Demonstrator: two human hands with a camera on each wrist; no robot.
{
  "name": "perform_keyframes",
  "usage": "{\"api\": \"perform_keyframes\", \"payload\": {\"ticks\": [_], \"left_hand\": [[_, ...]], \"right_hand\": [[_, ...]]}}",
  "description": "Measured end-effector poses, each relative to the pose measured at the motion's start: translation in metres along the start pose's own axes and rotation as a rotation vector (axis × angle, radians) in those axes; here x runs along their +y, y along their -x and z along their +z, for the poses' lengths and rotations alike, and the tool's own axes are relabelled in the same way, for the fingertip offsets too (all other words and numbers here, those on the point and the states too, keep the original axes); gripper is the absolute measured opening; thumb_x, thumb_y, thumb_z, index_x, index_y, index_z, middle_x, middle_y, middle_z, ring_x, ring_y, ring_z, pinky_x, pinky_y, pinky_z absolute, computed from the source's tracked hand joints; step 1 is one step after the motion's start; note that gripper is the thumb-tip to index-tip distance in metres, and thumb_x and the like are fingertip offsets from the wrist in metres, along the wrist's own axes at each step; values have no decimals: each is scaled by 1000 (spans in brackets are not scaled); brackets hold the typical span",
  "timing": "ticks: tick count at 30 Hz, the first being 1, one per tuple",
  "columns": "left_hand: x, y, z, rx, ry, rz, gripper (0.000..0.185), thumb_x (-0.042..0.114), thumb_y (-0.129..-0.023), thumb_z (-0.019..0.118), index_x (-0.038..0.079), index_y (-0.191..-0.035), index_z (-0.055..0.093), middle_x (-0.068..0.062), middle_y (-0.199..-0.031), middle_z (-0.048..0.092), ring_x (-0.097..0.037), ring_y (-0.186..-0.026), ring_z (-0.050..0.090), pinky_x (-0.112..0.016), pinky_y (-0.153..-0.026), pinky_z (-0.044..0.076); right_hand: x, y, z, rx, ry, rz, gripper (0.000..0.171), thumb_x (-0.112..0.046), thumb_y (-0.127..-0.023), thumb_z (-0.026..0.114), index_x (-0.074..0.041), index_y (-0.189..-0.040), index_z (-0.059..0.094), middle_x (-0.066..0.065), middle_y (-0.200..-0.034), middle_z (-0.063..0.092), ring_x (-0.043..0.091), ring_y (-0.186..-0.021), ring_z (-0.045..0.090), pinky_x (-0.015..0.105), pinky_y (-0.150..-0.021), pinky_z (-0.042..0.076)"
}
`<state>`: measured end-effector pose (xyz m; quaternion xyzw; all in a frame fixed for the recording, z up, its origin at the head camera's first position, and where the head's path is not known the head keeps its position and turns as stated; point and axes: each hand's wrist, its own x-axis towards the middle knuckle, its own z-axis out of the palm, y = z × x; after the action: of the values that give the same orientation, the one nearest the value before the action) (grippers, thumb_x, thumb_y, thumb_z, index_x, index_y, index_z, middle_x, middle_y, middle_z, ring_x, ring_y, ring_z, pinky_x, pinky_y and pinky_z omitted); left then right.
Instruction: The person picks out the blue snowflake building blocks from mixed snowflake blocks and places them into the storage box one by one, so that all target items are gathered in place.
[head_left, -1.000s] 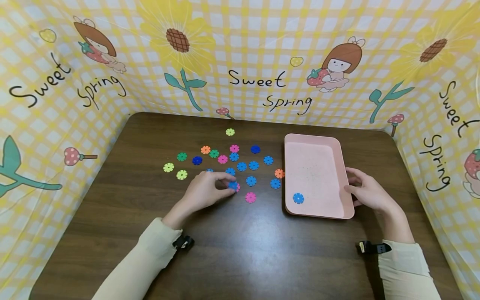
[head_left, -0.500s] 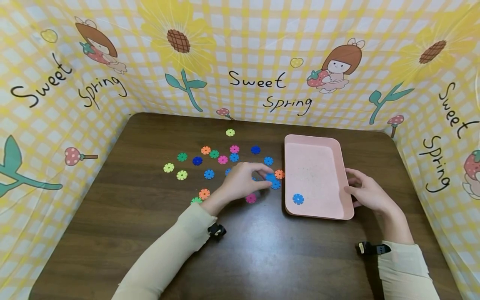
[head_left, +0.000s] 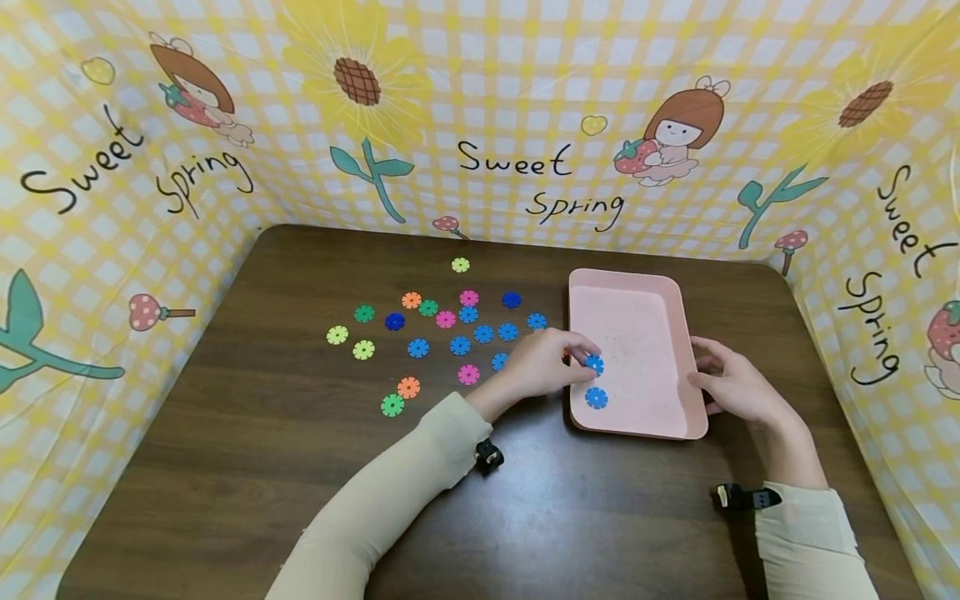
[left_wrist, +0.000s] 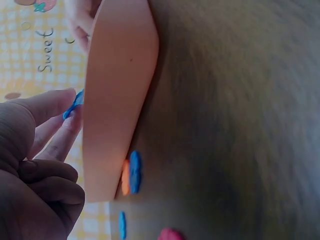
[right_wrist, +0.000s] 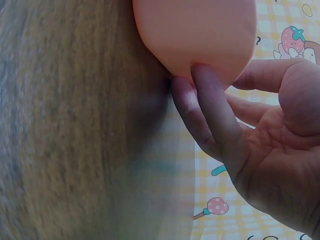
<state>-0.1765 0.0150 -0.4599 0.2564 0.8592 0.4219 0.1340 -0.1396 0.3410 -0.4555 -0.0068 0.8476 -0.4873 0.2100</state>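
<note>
Left fingers (left_wrist: 52, 102) pinch one blue disc (head_left: 596, 365); right fingers (right_wrist: 216, 107) grip one tray (head_left: 630, 333) holding a second disc (head_left: 596, 398).

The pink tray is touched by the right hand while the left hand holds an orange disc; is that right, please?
Almost: the disc in the left hand is blue, as the head view shows; the right hand does touch the pink tray.

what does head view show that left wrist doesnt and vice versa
Only head view: a blue round notched plastic disc lying in the pink rectangular plastic tray, and three yellow-green notched discs.

Only left wrist: another blue disc, hidden from above by the left hand, beside an orange disc near the tray's outer wall.

Both: the left hand pinching a held blue disc, the tray, the right hand.
</note>
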Motion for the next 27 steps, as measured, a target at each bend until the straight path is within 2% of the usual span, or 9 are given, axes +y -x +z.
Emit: {"api": "perform_keyframes", "payload": {"ticks": [3,7,11,16,18,23,27], "left_hand": [[1,-5,6,-27,-18,-23,32,30,-91,83,22,-121,78,19,-91,70,-1,-77,63,-26,-63,49],[2,-10,13,-28,-64,-66,31,32,-90,83,23,-120,78,19,-89,71,2,-80,63,-27,-67,50],[3,-13,18,-21,-173,-64,29,31,-92,81,26,-120,78,17,-93,72,1,-80,63,-27,-66,49],[6,-15,23,-27,-333,-58,29,31,-95,78,28,-123,77,13,-89,70,-7,-73,59,-28,-59,46],[6,-16,25,-25,-381,-50,29,32,-95,77,28,-124,78,11,-94,72,-9,-72,59,-28,-57,46],[6,-18,28,-8,-453,-18,27,34,-94,78,29,-121,79,8,-116,73,-10,-86,66,-27,-57,47],[4,-18,29,6,-452,0,30,37,-94,78,29,-123,78,8,-117,72,-9,-88,67,-25,-56,46]], "right_hand": [[0,0,0,0,1,-1,69,-8,-107,53,1,-164,16,41,-141,45,40,-107,66,45,-69,62],[-1,-1,0,1,10,-2,69,-8,-107,53,1,-164,16,40,-141,45,40,-108,66,45,-69,62],[-2,0,-1,2,18,-3,69,-8,-107,53,1,-164,16,40,-141,45,40,-108,66,44,-69,62],[-2,0,-1,0,16,-1,69,-8,-107,53,2,-164,16,40,-141,45,40,-108,66,45,-69,62],[-2,0,-1,0,14,0,69,-8,-107,53,2,-164,16,40,-141,44,40,-108,65,45,-69,62],[-1,1,-1,3,11,1,69,-8,-106,53,2,-164,16,40,-141,44,41,-108,65,45,-69,62],[0,1,-1,0,10,0,69,-8,-107,53,1,-164,16,40,-141,44,41,-109,65,45,-70,62]]}}
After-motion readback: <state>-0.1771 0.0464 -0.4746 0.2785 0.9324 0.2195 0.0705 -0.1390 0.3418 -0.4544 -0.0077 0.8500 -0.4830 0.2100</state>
